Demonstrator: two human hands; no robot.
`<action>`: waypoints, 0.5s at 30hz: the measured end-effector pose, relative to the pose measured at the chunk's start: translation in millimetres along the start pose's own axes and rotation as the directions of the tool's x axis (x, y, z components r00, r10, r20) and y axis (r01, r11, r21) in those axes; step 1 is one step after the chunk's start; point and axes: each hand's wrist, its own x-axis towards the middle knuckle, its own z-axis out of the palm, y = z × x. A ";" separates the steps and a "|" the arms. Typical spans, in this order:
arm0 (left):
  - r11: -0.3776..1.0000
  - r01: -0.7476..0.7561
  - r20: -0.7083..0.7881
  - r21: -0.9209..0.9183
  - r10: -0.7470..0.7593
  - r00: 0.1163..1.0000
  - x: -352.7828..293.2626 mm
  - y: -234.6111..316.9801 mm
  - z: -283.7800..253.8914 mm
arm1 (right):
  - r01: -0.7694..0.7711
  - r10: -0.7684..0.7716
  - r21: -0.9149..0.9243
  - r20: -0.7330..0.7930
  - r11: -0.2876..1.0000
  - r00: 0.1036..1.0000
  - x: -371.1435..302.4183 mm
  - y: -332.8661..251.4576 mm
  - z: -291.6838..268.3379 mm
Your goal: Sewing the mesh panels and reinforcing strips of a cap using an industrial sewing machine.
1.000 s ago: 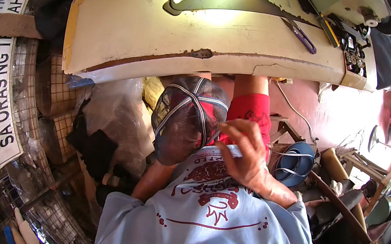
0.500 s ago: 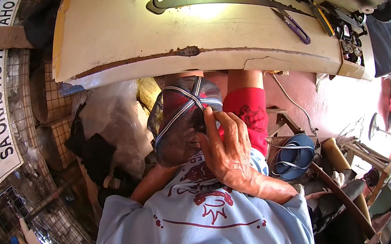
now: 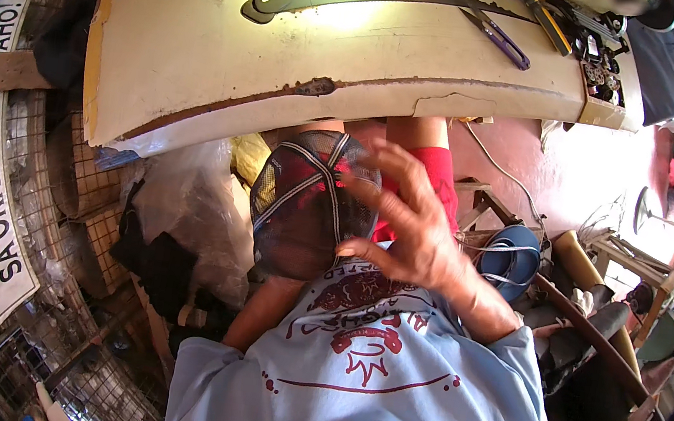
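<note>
A dome of black mesh (image 3: 288, 230), shaped like a cap crown and crossed by dark-and-white striped bands, sits over my lap below the table edge. My left forearm (image 3: 264, 313) runs up under it; the left hand is hidden behind the mesh, so its fingers do not show clearly. At the right side of the mesh my right hand (image 3: 415, 224) is spread, thumb and fingers apart. It overlaps the rim of the mesh in the picture, and whether the fingertips touch it I cannot tell.
Ahead is a worn cream table (image 3: 372, 63) with purple-handled thread snips (image 3: 501, 41), a yellow-and-black tool (image 3: 553, 28) and a box of small metal parts (image 3: 605, 83). Clear plastic bags (image 3: 188, 192) lie at left. A blue roll of strap (image 3: 512, 261) and wooden frames (image 3: 590, 343) stand at right.
My right hand has lifted off the striped bands and opened, its fingers spreading. The mesh dome has turned, so its crossing bands and rounded top now face me more.
</note>
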 end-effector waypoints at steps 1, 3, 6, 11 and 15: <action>0.977 0.008 -0.165 0.215 0.028 0.986 -2.3 1.9 7.7 | -0.005 0.001 0.103 0.037 0.995 0.999 5.5 9.1 -4.3; 0.952 -0.014 -0.155 0.306 0.065 0.986 -9.8 4.3 12.7 | 0.046 -0.081 0.269 0.123 0.962 0.989 17.9 26.1 -6.5; 0.972 -0.129 -0.023 0.196 0.136 0.990 -19.4 6.7 -0.7 | 0.075 -0.127 0.242 0.206 0.967 0.970 25.0 30.9 1.1; 0.980 -0.138 0.043 -0.142 0.145 0.988 -22.0 10.1 -18.6 | 0.009 -0.092 0.341 0.228 0.940 0.969 27.0 31.6 13.4; 0.871 0.017 -0.133 -0.491 -0.094 0.987 -17.0 9.1 -9.4 | -0.062 -0.047 0.349 0.295 0.935 0.954 20.5 32.1 9.5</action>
